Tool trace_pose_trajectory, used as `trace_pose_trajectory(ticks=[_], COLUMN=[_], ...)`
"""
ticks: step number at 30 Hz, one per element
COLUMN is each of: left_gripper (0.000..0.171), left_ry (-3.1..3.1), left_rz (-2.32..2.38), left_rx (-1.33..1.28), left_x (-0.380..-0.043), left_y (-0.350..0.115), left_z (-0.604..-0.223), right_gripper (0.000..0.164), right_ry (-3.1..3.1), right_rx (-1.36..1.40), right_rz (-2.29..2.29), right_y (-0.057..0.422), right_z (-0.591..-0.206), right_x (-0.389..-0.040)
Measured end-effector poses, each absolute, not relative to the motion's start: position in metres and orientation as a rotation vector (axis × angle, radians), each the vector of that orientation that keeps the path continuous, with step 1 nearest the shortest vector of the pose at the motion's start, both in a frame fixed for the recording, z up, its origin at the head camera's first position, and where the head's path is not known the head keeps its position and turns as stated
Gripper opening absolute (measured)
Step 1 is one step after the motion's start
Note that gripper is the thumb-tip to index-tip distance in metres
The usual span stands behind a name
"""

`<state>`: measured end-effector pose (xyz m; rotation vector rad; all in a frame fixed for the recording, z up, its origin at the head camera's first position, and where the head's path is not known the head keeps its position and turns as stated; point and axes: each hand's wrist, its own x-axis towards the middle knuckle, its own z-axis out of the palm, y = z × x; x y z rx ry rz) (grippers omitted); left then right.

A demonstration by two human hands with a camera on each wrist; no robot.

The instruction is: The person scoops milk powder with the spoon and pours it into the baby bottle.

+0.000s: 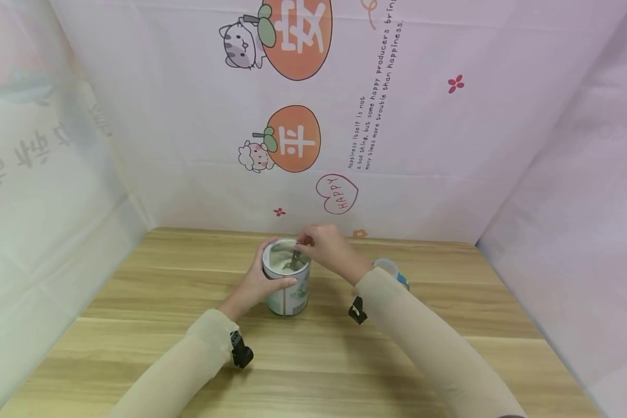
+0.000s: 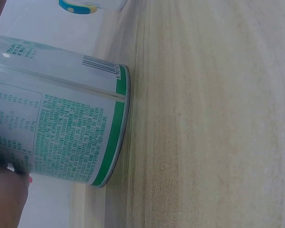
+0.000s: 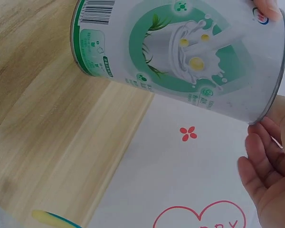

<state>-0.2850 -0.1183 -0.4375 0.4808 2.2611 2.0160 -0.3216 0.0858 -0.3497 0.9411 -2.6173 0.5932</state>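
A white and green milk powder can stands upright on the wooden table with its top open and pale powder inside. My left hand grips the can round its left side, the thumb lying across the front. Over the rim, my right hand pinches a greyish spoon-like tool that reaches down into the can; its exact shape is hard to make out. In the right wrist view the can shows its printed milk picture, with the right hand beside the rim. Printed text covers the can in the left wrist view.
Behind my right forearm stands a clear container with a blue part, partly hidden; its blue and yellow piece shows in the left wrist view. A printed white cloth hangs behind the table and along both sides.
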Motion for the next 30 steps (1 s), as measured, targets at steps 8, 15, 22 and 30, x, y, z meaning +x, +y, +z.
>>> trace_pose_trajectory(ticks=[8,15,22,30], left_gripper=[0.104,0.105,0.107,0.105], left_ry=[2.229,2.207,2.225,2.216], left_rz=[2.008,1.992,2.001,2.056], left_rx=[0.45,0.458,0.451,0.511], left_x=[-0.272,-0.265,-0.278,-0.284], left_y=[-0.117,-0.116,-0.119,-0.118], left_z=[-0.419,-0.408,-0.426,-0.435], right_gripper=[0.018,0.021,0.026,0.031], right_ry=[-2.678,-2.682,-2.738,-2.752], right_rx=[1.027,1.094,1.121,1.068], right_rz=[0.586,0.565,0.525,0.599], right_y=[0.082,0.081,0.082,0.084], right_z=[-0.344,-0.34,-0.336,-0.34], right_x=[-0.319,-0.316,-0.317,-0.319])
